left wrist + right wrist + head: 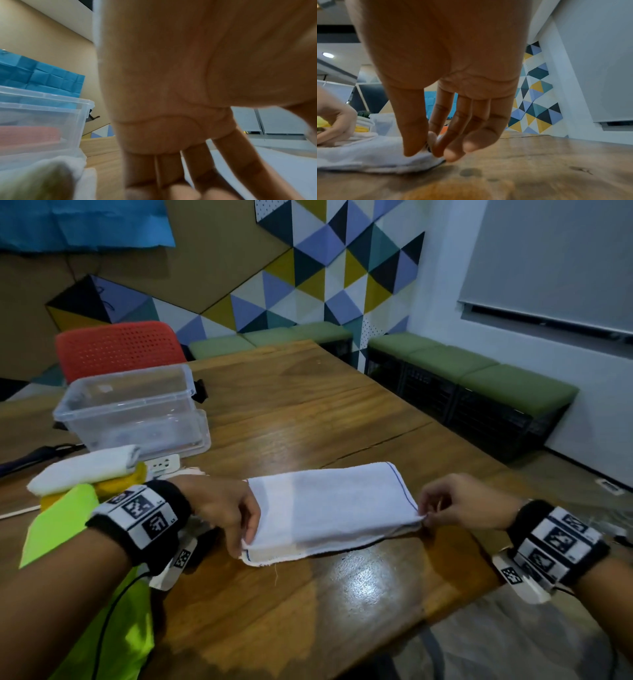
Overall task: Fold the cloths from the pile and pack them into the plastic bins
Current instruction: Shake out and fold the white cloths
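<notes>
1. Fingers [244, 537] of the left hand [224, 508] are curling down over the near left corner of the folded white cloth [334, 503] in the head view, pinching its top layer, while the right hand [462, 503] is pinching the near right corner between thumb and fingertips. The cloth is lying flat on the wooden counter [308, 412], folded into a long rectangle with a thin blue stitched line along its right edge. To the left, a pile of cloths [85, 470], white on top of yellow, is sitting just in front of a clear plastic bin [130, 409], with a neon yellow-green cloth [58, 522] beside the left wrist. A red perforated chair [118, 347] is standing behind the bin.

2. From the left wrist, the palm is filling most of the view and the fingers [197, 169] are pointing down toward the white cloth [274, 169]; their tips are blurred, so I cannot tell the grip from here. The clear bin [42, 121] is standing at the left on the counter [102, 155].

3. From the right wrist, the thumb and fingers [453, 135] are closing on the cloth's [368, 155] corner, lifting it slightly off the counter [539, 162]. The left hand [335, 121] is gripping the far end.
</notes>
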`<action>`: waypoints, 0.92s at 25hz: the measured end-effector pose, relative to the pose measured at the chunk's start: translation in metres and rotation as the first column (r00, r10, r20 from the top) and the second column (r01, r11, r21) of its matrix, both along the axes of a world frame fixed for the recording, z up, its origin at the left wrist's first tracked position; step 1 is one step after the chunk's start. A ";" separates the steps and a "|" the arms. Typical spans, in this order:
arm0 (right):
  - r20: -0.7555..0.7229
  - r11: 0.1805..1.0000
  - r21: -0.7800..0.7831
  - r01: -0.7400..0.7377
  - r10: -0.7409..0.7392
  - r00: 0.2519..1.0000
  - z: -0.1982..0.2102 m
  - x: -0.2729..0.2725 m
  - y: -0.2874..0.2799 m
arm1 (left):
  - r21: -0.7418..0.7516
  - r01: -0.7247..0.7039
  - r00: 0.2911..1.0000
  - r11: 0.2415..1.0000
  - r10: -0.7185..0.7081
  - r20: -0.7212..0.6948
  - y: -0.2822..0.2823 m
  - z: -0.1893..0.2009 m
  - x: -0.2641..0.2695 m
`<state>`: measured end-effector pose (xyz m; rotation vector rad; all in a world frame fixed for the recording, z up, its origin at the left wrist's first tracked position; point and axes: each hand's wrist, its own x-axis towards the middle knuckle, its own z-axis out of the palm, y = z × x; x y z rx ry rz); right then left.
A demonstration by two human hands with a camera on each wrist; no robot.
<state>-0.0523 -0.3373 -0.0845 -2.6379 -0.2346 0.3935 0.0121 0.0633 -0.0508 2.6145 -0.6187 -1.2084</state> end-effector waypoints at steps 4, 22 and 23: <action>-0.077 0.993 -0.120 -0.018 0.009 0.997 0.008 -0.007 0.012 | 0.048 -0.018 0.996 0.999 0.014 0.090 -0.004 0.000 -0.003; -0.244 0.922 -0.364 -0.135 0.045 0.969 -0.024 0.004 0.123 | 0.055 -0.196 0.912 0.979 0.161 0.376 -0.034 -0.062 -0.063; -0.249 0.923 -0.364 -0.127 0.035 0.968 -0.027 -0.001 0.127 | 0.076 -0.213 0.917 0.974 0.172 0.359 -0.033 -0.060 -0.070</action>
